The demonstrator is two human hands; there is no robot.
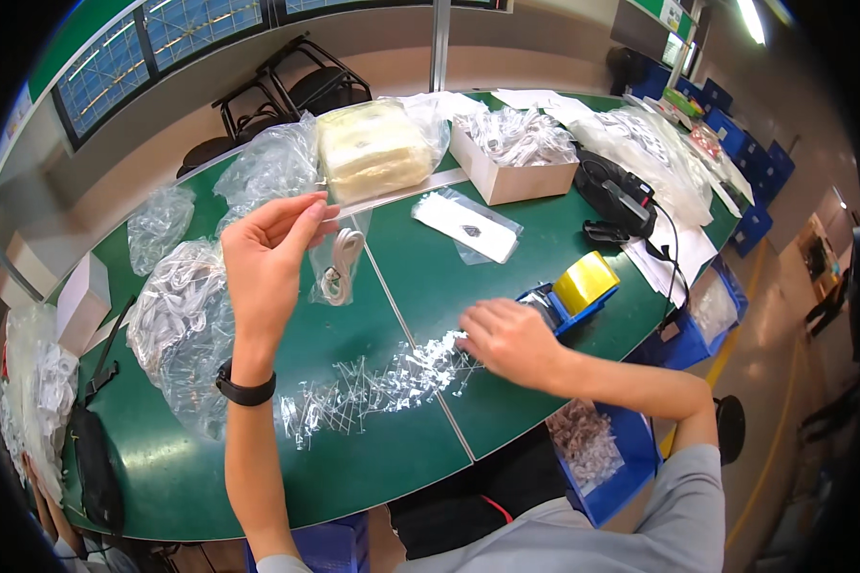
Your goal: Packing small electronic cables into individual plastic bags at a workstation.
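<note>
My left hand point(275, 250) is raised over the table with its fingers pinched together. Just below the fingertips hangs a small clear plastic bag point(338, 269) with a coiled white cable inside, and the pinch appears to be on its upper edge. My right hand point(511, 342) is low at the right end of a loose heap of thin shiny metal pins point(392, 384). Its fingers are curled down at the pins, and whatever lies between the fingertips is hidden. A tape dispenser point(575, 288) with yellow tape stands just beyond this hand.
Bagged white cables point(183, 301) lie at left, and a white box of cables point(516, 153) stands at the back. Beside it are a wrapped yellowish bundle point(373, 148) and a white card in a bag point(468, 227). A blue bin point(631, 449) sits below the table's near edge.
</note>
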